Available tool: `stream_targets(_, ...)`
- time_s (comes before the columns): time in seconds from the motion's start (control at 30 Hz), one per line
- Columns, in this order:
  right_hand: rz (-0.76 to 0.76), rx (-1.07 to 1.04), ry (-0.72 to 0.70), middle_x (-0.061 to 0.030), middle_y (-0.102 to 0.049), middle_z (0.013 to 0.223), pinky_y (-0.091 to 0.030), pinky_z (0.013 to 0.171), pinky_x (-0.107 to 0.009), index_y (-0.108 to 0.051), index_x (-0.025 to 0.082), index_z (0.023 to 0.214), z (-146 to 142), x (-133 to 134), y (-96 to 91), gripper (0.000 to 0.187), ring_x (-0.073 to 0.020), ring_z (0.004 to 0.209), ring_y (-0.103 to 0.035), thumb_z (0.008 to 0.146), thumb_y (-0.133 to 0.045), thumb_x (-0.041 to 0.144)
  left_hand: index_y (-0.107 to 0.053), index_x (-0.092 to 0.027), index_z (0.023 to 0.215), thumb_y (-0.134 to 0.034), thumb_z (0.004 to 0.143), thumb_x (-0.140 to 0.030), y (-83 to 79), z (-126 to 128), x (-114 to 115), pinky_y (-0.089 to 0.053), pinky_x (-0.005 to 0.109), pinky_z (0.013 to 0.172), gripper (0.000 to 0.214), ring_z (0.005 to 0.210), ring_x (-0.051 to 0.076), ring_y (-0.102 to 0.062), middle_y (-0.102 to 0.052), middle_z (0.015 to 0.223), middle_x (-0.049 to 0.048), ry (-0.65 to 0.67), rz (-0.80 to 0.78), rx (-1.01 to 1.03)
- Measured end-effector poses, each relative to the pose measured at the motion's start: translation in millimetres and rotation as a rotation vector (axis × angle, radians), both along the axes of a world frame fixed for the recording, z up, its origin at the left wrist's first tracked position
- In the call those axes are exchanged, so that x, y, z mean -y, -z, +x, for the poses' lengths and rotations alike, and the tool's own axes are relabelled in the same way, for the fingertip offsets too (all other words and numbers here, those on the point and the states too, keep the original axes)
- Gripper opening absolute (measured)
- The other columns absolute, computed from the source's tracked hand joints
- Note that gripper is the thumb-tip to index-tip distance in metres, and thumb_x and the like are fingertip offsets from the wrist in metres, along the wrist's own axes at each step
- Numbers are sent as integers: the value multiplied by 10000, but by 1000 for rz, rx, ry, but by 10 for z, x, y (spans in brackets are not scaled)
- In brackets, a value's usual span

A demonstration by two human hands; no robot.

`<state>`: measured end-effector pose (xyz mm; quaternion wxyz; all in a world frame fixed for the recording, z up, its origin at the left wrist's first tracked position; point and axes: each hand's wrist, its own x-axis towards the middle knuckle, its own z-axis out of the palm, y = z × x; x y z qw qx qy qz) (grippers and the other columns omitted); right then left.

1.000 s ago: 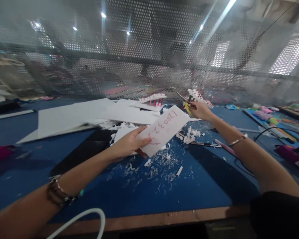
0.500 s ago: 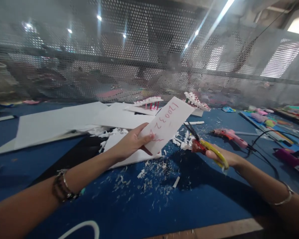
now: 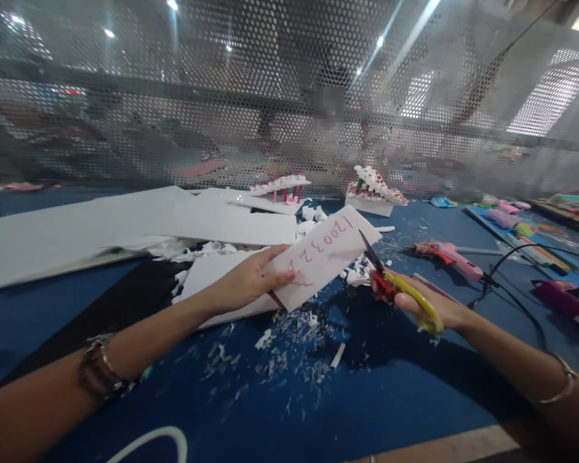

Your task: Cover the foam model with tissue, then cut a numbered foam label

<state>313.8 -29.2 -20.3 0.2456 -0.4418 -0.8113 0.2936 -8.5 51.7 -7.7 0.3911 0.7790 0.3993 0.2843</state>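
Observation:
My left hand (image 3: 255,276) pinches the lower left part of a white foam board piece (image 3: 335,241) with reddish handwritten numbers, thumb on top. Raised over the table, the piece tilts up toward the right. My right hand (image 3: 415,299) grips yellow-handled scissors (image 3: 417,299) with red inside the grip. Their dark blades point up and left, close to the right end of the piece; I cannot tell whether they touch it. Behind the hands lie large white foam sheets (image 3: 91,222). White scraps (image 3: 359,270) are strewn between and below the hands.
A pink glue gun (image 3: 451,257) with a black cord lies at the right, near a purple tool (image 3: 567,305). Two white and pink models (image 3: 374,186) stand at the back, before a perforated metal screen (image 3: 251,122). Several coloured items rest on a blue board (image 3: 482,215).
The white piece has tilted flatter and dropped slightly. The scissors' blades now sit closer to its right end, pointing more steeply up. The camera view has shifted a little.

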Motion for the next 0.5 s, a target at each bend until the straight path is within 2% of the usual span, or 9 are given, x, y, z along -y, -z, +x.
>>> stream_targets(0.1, -3, 1, 10, -94, -578, 917, -491, 717, -363, -525, 177, 1032, -43, 42, -45, 750, -207, 798, -548, 785, -303, 849, -661, -182, 1184, -700, 757, -465, 30, 20, 13, -529, 303, 847, 514, 1022, 288, -648, -687, 1188, 99, 26, -8, 25)
stream_targets(0.23, 53, 78, -5, -73, -553, 835, -477, 684, -363, -537, 176, 958, -67, 92, -130, 694, -188, 727, -517, 827, -282, 809, -666, -175, 1163, -714, 744, -461, 49, 50, 43, -554, 283, 774, 510, 984, 284, -668, -697, 1161, 111, 54, -121, 97)
stream_targets(0.4, 33, 130, -14, -157, -593, 1104, -476, 890, -442, -503, 156, 1201, -60, 128, -154, 789, -291, 1016, -577, 806, -333, 817, -645, -164, 1160, -733, 727, -457, 90, 55, 50, -570, 283, 755, 530, 951, 274, -684, -710, 1128, 117, 39, -201, 131)
stream_targets(0.5, 15, 148, -18, -166, -592, 1109, -479, 883, -450, -504, 149, 1201, -71, 144, -154, 832, -299, 1025, -580, 791, -297, 843, -639, -174, 1165, -741, 725, -463, 119, 43, 43, -572, 286, 762, 536, 948, 269, -691, -718, 1105, 109, 63, -258, 136)
